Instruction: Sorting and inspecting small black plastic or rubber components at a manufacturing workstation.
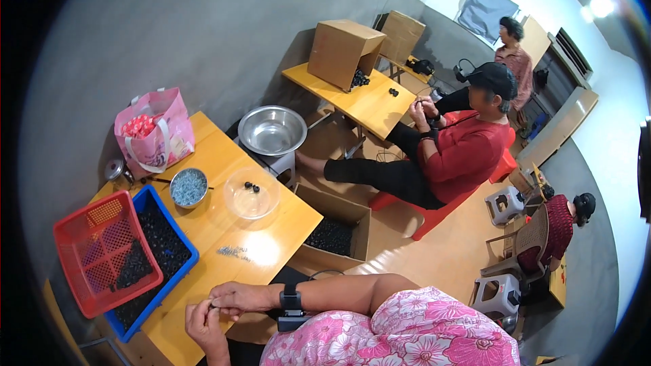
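Observation:
My left hand (205,331) and my right hand (237,298) meet over the near edge of the yellow wooden table (196,298). Fingers of both are pinched together around a small dark piece (214,307), mostly hidden by the fingertips. A small pile of silvery screws (234,252) lies on the table just beyond them. To their left, a blue tray (192,261) holds many small black round parts, with a red plastic basket (64,230) resting tilted over it. A clear plastic bowl (252,195) has a few black parts inside.
A metal bowl (189,188) of screws and a pink bag (159,129) stand farther back. Beside the table are a steel basin (272,130) and a cardboard box (361,234) of black parts. A person in red (468,152) sits at another table; two more people are beyond.

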`<state>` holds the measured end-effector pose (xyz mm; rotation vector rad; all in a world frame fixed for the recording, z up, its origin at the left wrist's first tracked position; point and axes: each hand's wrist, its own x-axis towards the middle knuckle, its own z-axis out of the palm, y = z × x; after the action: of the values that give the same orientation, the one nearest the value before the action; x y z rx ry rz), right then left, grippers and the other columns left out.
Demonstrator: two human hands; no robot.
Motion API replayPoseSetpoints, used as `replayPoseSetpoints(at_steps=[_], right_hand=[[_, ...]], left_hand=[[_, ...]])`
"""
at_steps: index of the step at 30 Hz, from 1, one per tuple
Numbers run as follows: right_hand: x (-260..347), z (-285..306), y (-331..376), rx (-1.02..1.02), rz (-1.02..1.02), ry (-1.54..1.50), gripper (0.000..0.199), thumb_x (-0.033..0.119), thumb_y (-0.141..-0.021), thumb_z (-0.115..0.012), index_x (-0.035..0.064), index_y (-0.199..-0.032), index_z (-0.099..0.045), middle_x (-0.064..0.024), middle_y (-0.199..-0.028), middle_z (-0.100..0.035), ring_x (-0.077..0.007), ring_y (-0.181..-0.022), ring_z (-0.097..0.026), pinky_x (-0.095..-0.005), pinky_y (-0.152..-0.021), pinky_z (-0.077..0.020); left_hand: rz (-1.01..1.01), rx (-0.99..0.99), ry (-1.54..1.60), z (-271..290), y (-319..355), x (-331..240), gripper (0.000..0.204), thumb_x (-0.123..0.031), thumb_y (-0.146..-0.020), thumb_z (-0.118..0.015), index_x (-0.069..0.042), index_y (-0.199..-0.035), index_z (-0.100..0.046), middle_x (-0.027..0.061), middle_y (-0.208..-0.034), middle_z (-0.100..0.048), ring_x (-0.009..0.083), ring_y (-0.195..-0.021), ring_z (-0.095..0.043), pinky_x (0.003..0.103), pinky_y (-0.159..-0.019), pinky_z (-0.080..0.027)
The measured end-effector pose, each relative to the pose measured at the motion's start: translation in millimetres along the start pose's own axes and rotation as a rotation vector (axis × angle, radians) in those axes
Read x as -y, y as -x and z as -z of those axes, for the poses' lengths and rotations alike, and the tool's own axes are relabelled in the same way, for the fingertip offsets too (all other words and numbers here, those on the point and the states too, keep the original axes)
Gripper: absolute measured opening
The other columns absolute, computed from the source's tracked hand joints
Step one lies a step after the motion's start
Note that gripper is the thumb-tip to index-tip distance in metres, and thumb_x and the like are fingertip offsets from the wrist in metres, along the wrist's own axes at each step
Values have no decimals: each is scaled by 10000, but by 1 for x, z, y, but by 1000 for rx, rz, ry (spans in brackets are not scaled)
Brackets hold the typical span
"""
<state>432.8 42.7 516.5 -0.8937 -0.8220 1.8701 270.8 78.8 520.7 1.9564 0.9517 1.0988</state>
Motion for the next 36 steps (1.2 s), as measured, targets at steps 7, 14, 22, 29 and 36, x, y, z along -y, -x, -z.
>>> replayPoseSetpoints(at_steps=[7,14,22,29,36], right_hand=[[-5,6,3,32,63,9,226,260,-988,-470,44,-991,-534,16,-784,-477,-84,-656,-483,-219,-603,-466],[6,-9,7,87,147,319,178,159,-976,-442,10,-1022,-528,-68,-832,-568,-124,-662,-568,-266,-601,-492],[0,-28,-1,82,286,494,173,83,-949,-413,-31,-1036,-510,-118,-816,-590,-183,-686,-630,-301,-631,-529],[8,-20,8,62,323,398,205,118,-968,-428,15,-1097,-549,-91,-930,-609,-185,-791,-636,-299,-684,-538],[25,-22,7,17,95,389,199,139,-976,-432,-7,-1083,-513,-89,-922,-589,-142,-805,-620,-266,-718,-508]], left_hand=[[85,49,57,3,0,-15,262,95,-691,-625,1,-934,-658,38,-716,-488,152,-662,-492,275,-596,-418],[436,242,671,0,17,-11,486,-328,-889,-639,39,-1190,-531,10,-793,-543,74,-635,-495,202,-545,-416],[501,147,565,14,29,-15,424,-331,-925,-590,14,-1165,-529,5,-820,-560,47,-601,-445,179,-498,-353],[616,149,661,2,14,-35,310,-180,-931,-562,14,-1172,-542,12,-978,-590,46,-762,-531,169,-578,-420],[438,101,473,3,13,-23,314,-142,-917,-592,37,-1172,-549,32,-940,-598,65,-754,-557,211,-620,-472]])
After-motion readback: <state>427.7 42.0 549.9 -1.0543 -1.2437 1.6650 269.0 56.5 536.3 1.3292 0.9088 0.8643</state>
